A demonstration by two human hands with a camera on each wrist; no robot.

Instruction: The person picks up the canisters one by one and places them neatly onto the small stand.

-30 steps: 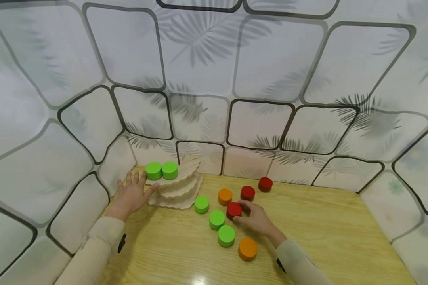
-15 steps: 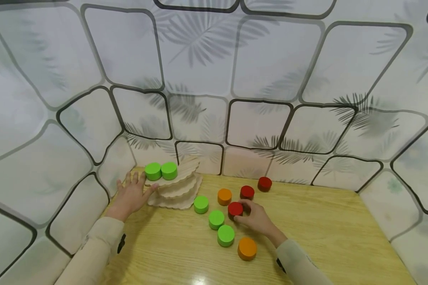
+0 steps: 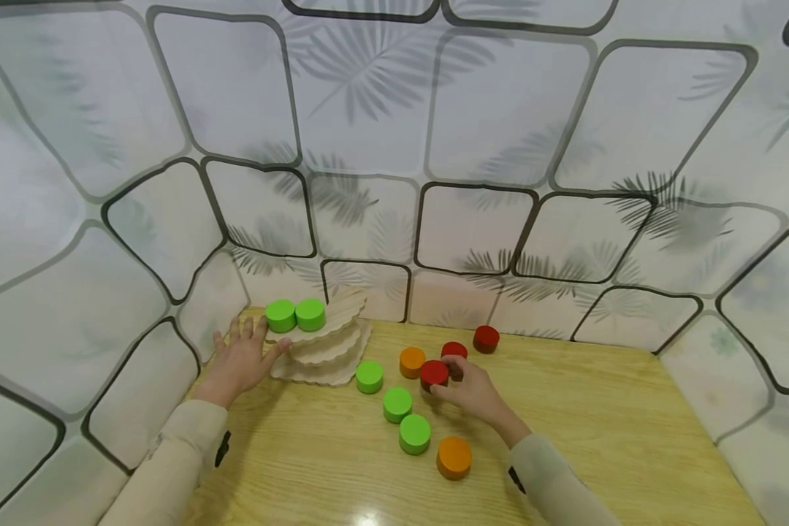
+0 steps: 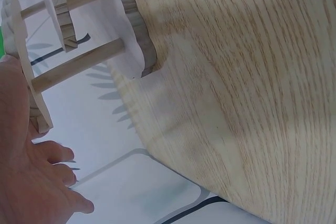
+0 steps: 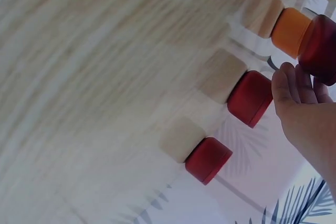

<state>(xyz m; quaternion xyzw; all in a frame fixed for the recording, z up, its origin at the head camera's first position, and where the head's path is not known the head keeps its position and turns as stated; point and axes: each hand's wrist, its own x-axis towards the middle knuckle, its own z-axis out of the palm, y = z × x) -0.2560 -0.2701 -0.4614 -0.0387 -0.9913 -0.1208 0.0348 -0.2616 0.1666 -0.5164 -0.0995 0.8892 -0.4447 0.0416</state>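
Note:
My left hand (image 3: 237, 361) lies spread at the left edge of a tiered wooden stand (image 3: 345, 318) with scalloped edges. Its thumb and index finger touch the top tier, as the left wrist view also shows, where pegs (image 4: 79, 66) join the tiers. Two green round blocks (image 3: 296, 315) sit side by side on that tier. My right hand (image 3: 470, 391) pinches a red round block (image 3: 434, 374) between thumb and fingers, held just over the table. Right behind it stands a second red block (image 3: 454, 351), partly hidden by the fingers; an orange block (image 3: 412, 362) is to its left.
Three green blocks (image 3: 397, 405) stand in a slanting row on the wooden table (image 3: 598, 438). Another orange block (image 3: 454, 458) is nearest the front, and a third red block (image 3: 486, 339) is farther back. Patterned walls (image 3: 368, 219) border the table behind and at the left.
The right hand has shifted the red block slightly right, then raised it and moved it away from me toward the second red block. The left hand has stayed at the stand.

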